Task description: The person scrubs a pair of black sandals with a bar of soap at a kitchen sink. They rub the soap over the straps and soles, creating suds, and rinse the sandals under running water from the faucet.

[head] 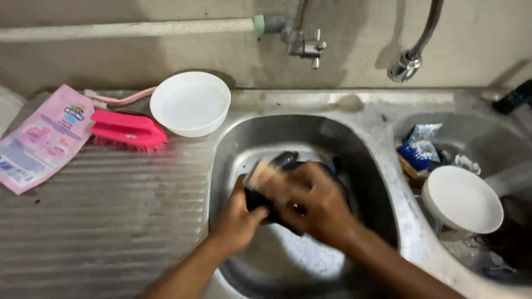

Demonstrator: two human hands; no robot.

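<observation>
Over a steel sink (pixel 366 160), 2 bare hands are working on a dark item (pixel 288 163), which is sitting low above the basin. The left hand (pixel 239 217) is gripping it from below, fingers curled around it. The right hand (pixel 316 202), blurred, is pressing a tan sponge (pixel 260 176) onto it, fingers closed over the sponge. On the ridged desk (pixel 105 221) to the left are lying a pink brush (pixel 128 130), a pink pouch (pixel 41 138) and a white bowl (pixel 190 103). Another white bowl (pixel 463 199) is resting in the right basin.
</observation>
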